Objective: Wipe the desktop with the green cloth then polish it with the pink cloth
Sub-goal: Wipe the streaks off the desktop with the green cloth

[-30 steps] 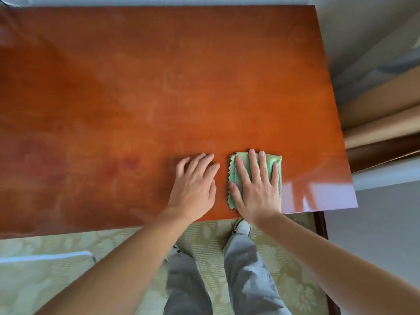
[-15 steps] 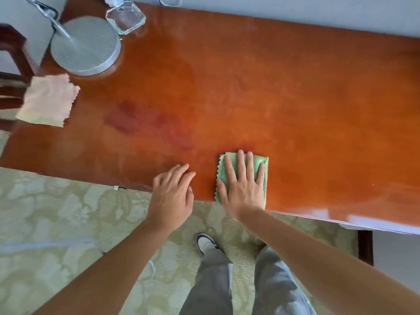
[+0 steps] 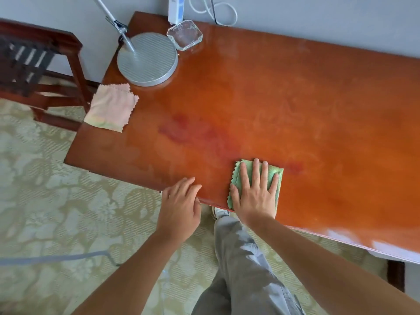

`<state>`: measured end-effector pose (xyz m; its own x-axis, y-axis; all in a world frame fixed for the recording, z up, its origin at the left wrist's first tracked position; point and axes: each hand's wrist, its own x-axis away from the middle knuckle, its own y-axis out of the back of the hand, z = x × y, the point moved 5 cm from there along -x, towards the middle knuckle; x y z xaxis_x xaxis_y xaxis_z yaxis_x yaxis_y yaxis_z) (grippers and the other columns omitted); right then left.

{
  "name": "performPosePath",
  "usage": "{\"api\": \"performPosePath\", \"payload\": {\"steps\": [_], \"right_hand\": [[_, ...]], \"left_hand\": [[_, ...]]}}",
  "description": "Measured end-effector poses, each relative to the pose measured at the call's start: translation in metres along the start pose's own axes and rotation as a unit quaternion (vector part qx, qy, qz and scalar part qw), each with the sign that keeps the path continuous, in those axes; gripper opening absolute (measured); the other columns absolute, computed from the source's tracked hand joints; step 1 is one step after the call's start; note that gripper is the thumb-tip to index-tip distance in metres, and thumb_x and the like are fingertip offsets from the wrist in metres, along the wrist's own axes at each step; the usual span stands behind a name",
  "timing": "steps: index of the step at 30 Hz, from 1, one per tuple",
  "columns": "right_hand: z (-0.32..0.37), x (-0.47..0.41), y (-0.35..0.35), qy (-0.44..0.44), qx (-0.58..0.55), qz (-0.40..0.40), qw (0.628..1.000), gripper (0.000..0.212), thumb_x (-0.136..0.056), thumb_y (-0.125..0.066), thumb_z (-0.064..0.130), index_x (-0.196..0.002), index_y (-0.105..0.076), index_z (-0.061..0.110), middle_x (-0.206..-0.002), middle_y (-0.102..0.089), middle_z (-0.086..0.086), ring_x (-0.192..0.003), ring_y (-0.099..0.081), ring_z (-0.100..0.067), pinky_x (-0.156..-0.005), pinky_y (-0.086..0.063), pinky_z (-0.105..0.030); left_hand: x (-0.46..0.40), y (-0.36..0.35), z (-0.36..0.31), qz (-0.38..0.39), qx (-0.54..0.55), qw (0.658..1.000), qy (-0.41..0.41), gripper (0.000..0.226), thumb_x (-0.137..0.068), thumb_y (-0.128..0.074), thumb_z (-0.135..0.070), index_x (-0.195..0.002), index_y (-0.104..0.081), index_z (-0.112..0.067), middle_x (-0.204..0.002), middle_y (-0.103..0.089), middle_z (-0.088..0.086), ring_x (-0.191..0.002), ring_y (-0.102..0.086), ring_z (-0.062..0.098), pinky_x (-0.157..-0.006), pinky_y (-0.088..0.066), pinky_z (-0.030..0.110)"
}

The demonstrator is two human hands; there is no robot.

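glossy orange desktop (image 3: 284, 105) fills the view, running off to the right, patterned carpet (image 3: 56, 201) below it. over on the far left corner sits a round lamp base (image 3: 147, 59), a glass dish (image 3: 184, 35) just beside it. and there's the pink cloth (image 3: 111, 107), lying untouched at the left end, overhanging the edge a little. down at the near edge, the right hand (image 3: 255, 196) lies flat with fingers spread, pressing the folded green cloth (image 3: 271, 172) onto the wood. left hand (image 3: 179, 208), loose and holding nothing, hovers at the rim. a reddish smear (image 3: 193, 133) shows mid-desk, so by my read the wiping is underway, and polishing not yet begun.
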<state>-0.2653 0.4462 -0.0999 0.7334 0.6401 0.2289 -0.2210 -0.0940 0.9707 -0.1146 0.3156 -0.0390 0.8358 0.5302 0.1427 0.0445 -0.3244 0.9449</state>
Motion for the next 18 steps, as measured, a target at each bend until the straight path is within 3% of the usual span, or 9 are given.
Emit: {"api": "performPosePath", "payload": {"steps": [11, 18], "right_hand": [[0.091, -0.032, 0.0, 0.045, -0.026, 0.002, 0.999, 0.068, -0.101, -0.018, 0.056, -0.159, -0.007, 0.022, -0.166, -0.005, -0.015, -0.153, 0.003, -0.036, -0.12, 0.001, -0.06], [0.15, -0.048, -0.002, 0.059, -0.021, 0.014, 0.998, 0.07, -0.1, -0.023, 0.055, -0.16, -0.01, 0.021, -0.166, -0.006, -0.015, -0.153, 0.003, -0.036, -0.12, 0.0, -0.061]], "left_hand": [[-0.064, 0.021, 0.044, 0.038, -0.016, 0.999, 0.008, 0.037, -0.096, -0.055, -0.02, -0.131, -0.064, -0.013, -0.146, -0.055, 0.007, -0.138, -0.048, 0.025, -0.104, -0.038, 0.047], [-0.085, 0.039, 0.098, 0.044, -0.029, 0.999, 0.004, 0.036, -0.091, -0.057, -0.019, -0.125, -0.066, -0.014, -0.142, -0.058, 0.009, -0.134, -0.051, 0.026, -0.103, -0.037, 0.047]]}}
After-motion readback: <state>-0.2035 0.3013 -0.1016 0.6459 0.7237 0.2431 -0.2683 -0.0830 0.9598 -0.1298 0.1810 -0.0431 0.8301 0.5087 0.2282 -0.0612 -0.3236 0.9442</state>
